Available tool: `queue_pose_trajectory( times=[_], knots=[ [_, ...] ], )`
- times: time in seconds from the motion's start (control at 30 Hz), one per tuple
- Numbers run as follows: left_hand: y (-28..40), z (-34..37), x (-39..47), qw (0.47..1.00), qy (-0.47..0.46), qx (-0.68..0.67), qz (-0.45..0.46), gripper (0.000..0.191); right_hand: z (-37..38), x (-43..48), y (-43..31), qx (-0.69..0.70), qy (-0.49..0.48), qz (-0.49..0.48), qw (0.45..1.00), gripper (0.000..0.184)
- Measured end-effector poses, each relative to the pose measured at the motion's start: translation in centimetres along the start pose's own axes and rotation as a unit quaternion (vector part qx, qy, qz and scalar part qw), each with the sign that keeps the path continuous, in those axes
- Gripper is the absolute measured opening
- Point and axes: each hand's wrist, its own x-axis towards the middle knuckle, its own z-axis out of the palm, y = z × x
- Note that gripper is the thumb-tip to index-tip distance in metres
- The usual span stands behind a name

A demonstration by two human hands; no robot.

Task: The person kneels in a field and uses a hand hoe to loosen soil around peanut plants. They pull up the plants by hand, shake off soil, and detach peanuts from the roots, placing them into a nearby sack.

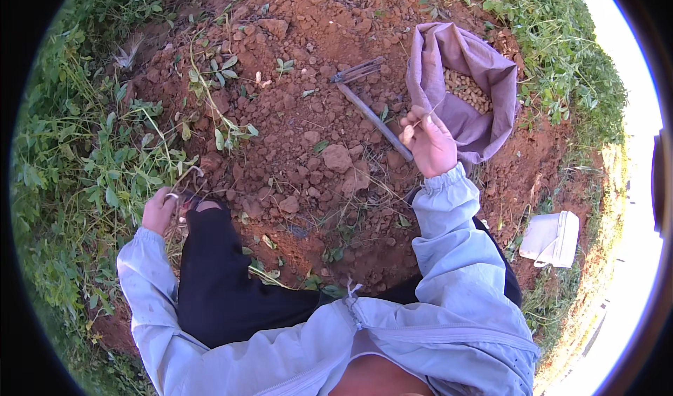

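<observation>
My right hand is raised beside the near left rim of an open purple cloth sack. Its fingers hold a peanut pod and a thin root strand. Many unshelled peanuts lie inside the sack. At the left, my left hand grips the stems of a peanut plant by my foot; part of the plant is hidden behind the fingers and knee. A fork-like hand hoe with metal tines and a wooden handle lies on the soil, its handle end close to my right hand.
Loose reddish soil with clods spreads between my legs. A few pods and a leafy stem lie on it. Green plants stand thick at the left and upper right. A white plastic container with a handle rests at the right.
</observation>
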Motion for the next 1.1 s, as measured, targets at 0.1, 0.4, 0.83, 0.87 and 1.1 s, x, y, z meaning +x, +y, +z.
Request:
queue_pose_trajectory(
  times=[0.1, 0.4, 0.83, 0.87, 1.1],
  knots=[
    [-9.4, -3.5, -8.6, 0.988, 0.104, 0.074, -0.087, 0.024, 1.3, -2.0, 2.8, 0.071, -0.003, 0.082, 0.994, 0.029],
    [-26.0, 0.7, -39.6, 0.904, 0.145, 0.001, -0.401, 0.044, 5.2, -6.2, 9.6, -0.029, -0.098, 0.196, 0.975, 0.022],
    [-6.4, -2.4, -25.2, 0.982, 0.16, 0.019, -0.099, 0.044, 10.1, -8.2, 9.7, -0.145, -0.225, 0.21, 0.94, 0.031],
    [-5.7, -2.6, -24.9, 0.981, 0.168, 0.062, -0.071, 0.041, 10.6, -8.1, 9.7, -0.141, -0.203, 0.207, 0.947, 0.03],
    [-8.1, -0.1, -27.5, 0.756, 0.259, -0.592, -0.103, 0.044, 15.9, -7.1, 11.1, -0.244, -0.238, 0.165, 0.925, 0.028]
  ],
)
